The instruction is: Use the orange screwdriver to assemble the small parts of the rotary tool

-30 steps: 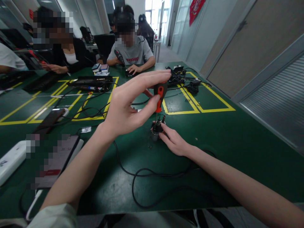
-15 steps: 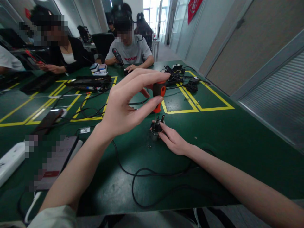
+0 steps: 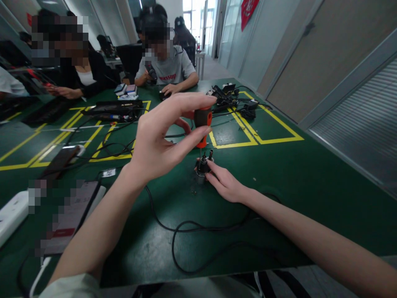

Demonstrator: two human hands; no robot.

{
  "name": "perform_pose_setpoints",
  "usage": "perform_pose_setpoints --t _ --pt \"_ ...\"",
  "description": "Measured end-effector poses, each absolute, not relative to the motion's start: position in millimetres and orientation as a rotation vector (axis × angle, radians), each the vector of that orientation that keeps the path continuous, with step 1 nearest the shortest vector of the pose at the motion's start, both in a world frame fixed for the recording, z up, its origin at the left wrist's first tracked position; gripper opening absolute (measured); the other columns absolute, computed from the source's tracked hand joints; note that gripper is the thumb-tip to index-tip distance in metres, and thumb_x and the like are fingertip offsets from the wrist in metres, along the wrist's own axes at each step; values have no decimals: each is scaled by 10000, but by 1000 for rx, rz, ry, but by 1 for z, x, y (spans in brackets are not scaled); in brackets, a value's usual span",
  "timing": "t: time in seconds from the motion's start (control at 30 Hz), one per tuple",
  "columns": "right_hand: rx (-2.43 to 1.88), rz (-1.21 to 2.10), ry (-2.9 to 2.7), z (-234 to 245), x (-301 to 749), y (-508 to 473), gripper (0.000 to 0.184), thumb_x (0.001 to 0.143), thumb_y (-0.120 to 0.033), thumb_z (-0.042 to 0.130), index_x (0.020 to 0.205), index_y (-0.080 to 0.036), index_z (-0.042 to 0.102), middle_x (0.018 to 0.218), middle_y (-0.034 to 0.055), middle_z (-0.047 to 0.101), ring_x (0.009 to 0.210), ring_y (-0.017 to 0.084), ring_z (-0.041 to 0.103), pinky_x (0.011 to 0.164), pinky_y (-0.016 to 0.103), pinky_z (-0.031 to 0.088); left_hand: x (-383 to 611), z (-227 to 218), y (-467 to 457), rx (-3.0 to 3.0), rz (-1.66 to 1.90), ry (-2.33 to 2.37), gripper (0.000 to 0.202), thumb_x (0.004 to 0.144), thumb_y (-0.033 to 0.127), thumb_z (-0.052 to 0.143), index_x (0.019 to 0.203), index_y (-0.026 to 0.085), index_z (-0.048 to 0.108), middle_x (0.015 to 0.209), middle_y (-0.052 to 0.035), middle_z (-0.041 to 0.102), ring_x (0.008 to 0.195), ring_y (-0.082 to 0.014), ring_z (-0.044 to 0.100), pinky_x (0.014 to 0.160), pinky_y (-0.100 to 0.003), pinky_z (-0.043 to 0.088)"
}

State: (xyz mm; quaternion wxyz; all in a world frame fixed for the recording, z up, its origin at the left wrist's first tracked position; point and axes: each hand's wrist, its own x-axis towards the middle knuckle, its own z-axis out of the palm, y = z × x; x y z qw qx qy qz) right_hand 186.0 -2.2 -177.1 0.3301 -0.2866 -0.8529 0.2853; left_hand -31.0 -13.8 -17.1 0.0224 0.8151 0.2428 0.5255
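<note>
My left hand (image 3: 161, 138) pinches the black-and-orange handle of a screwdriver (image 3: 202, 126) between thumb and fingers, holding it upright. Its thin shaft points down into a small black-and-metal part (image 3: 202, 169) that stands on the green table (image 3: 294, 174). My right hand (image 3: 226, 184) rests on the table and grips that part from the right side with its fingertips. A black cable (image 3: 198, 227) runs from the part towards me in loops.
Yellow tape outlines (image 3: 263, 136) mark the table. A white power strip (image 3: 12, 215) and a dark phone (image 3: 58, 159) lie at left. Black adapters and cables (image 3: 232, 101) are piled at the far side. Two people sit opposite, one holding a power screwdriver (image 3: 151, 72).
The view has drifted slightly; both hands keep the same hold on the screwdriver and the part. The person opposite has raised the power screwdriver a little.
</note>
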Motion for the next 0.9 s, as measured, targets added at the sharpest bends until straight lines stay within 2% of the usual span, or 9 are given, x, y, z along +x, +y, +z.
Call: perform_pose_setpoints --t 0.2,0.53,0.77,0.9 --pt "-757 743 -2237 -176 186 -3 482 1093 -278 382 1570 -210 401 1410 154 683 1252 303 684 1065 506 556 -29 -19 -13 2449 1666 739 343 919 230 760 1220 386 704 1176 5 758 1012 -192 722 661 -331 636" --pt "-731 744 -2227 -179 187 -2 484 1092 -266 383 1573 -213 404 1373 147 693 1206 289 694 1057 496 558 -25 -19 -14 2467 1676 707 325 916 210 757 1207 345 706 1189 0 748 1018 -173 703 657 -299 612" --pt "-732 752 -2219 -181 188 -2 487 1098 -272 376 1583 -234 401 1395 141 685 1252 288 680 1072 494 554 -27 -20 -11 2429 1684 723 316 909 227 772 1193 351 706 1175 1 756 980 -162 717 680 -286 632" --pt "-726 758 -2212 -182 188 -1 496 1094 -268 385 1589 -236 393 1427 144 668 1288 291 664 1093 509 545 -28 -20 -11 2399 1667 710 315 901 228 776 1191 321 694 1166 -10 755 956 -167 723 614 -271 613"
